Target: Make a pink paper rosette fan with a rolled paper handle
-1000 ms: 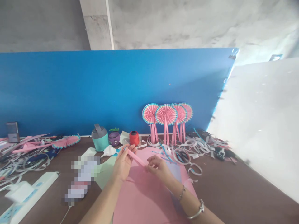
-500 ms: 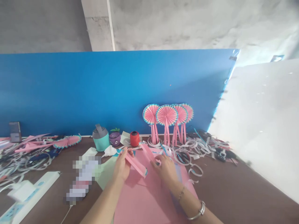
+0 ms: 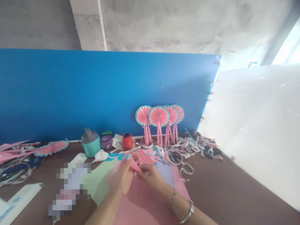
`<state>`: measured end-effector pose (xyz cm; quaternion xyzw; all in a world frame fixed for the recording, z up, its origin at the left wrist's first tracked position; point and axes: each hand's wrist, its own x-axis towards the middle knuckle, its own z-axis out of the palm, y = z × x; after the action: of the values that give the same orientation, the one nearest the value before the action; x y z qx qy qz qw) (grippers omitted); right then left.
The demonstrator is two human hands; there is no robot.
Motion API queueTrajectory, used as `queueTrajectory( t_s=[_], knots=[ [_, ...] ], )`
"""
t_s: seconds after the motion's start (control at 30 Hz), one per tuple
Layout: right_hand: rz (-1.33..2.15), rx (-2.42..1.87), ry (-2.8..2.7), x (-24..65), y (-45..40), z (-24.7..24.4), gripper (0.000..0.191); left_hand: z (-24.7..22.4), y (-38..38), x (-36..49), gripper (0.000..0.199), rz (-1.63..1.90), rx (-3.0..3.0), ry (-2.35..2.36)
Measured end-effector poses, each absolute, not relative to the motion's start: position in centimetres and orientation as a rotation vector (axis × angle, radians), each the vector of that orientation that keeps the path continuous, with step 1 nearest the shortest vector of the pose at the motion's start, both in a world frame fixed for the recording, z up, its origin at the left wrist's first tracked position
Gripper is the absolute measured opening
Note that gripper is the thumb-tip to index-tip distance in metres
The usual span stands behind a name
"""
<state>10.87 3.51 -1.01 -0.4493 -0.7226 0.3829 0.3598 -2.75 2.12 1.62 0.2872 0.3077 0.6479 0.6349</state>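
Over a pink sheet [image 3: 145, 200] on the brown table, my left hand [image 3: 125, 175] holds a folded pink paper [image 3: 134, 165] with blue-edged ends. The fingers of my right hand [image 3: 151, 175] pinch the same paper near its lower end. Pleated pink paper [image 3: 145, 157] fans out just behind my hands. Beyond it, several round pink fans [image 3: 158, 116] with blue and cream rims stand upright before the blue panel, pink strips hanging below them.
A teal cup [image 3: 91, 145], a purple pot [image 3: 106, 142] and a red thread spool [image 3: 127, 141] stand at the back. White strips [image 3: 185, 150] lie tangled at the right, a power strip [image 3: 21, 203] at the left. Green paper [image 3: 100, 179] lies beside the pink sheet.
My hands have come together on the folded paper, which was held between them more openly. Pleats now spread behind them. The whole view has shifted, with objects appearing further left.
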Motion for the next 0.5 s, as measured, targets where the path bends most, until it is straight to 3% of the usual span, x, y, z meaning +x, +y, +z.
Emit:
queueTrajectory(
  t_s=[0.1, 0.3, 0.4, 0.5],
  knots=[
    [1.105, -1.111, -1.763, 11.2, 3.9, -0.9, 0.018, 1.3, 2.4, -3.2, 0.041, 1.359, 0.711, 0.715],
    [0.997, -1.205, -1.849, 11.3, 3.9, -0.2, 0.028, 0.0, 3.4, -3.7, 0.041, 1.422, 0.608, 0.824],
    [0.610, -1.438, -1.889, 12.6, 4.4, 0.9, 0.039, -0.5, 3.7, -4.0, 0.043, 1.456, 0.596, 0.863],
    [-0.010, -1.753, -1.856, 15.1, 5.3, 2.0, 0.020, -0.8, 3.8, -4.1, 0.037, 1.475, 0.584, 0.899]
  ],
)
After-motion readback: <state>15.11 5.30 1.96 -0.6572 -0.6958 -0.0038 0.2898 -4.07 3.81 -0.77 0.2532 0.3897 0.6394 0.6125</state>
